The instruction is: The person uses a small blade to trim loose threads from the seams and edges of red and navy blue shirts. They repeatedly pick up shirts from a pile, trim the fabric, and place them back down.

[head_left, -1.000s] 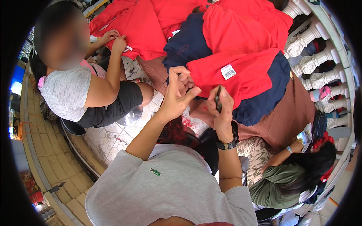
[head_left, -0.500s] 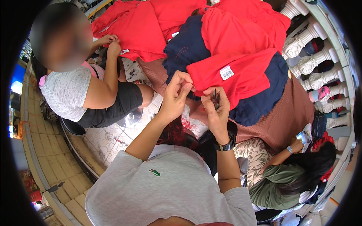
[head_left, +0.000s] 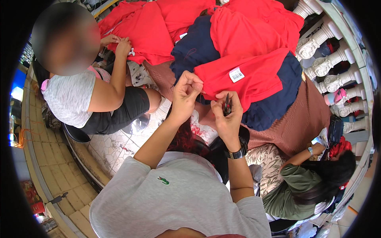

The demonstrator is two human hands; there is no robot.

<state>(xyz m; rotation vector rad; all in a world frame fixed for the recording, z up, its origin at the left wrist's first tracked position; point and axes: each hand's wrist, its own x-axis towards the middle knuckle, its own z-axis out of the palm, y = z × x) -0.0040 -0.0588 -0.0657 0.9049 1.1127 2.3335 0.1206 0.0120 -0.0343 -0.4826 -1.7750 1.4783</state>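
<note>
- Landmark: the white label (head_left: pixel 236 74) on the red garment (head_left: pixel 260 79); all places below are as seen from it
- Left hand (head_left: pixel 185 95): left of the label and a little lower; a second ago the thumb stood away from the curled fingers, now thumb and fingertips are brought together in a narrow pinch
- That pinch sits at the red garment's left edge (whether cloth or a loose thread is caught in it is too small to tell)
- Right hand (head_left: pixel 228 119): below the label, fingers curled round a small dark tool (head_left: pixel 227 106); it has turned since a second ago, and the tool's tip now points up toward the label
- Tool and left pinch: near each other, a gap between them
- Red garment: spreads from the left fingertips past the label to the right, just above the right hand, lying over a navy garment (head_left: pixel 266 113); the label has shifted slightly up and left since half a second ago
- Brown cloth (head_left: pixel 289 127): under the heap, below and right of the label
- Co-worker in a green top (head_left: pixel 295 186): far below and right of the label; the watch-wearing hand (head_left: pixel 317 149) has risen a little since half a second ago
</note>
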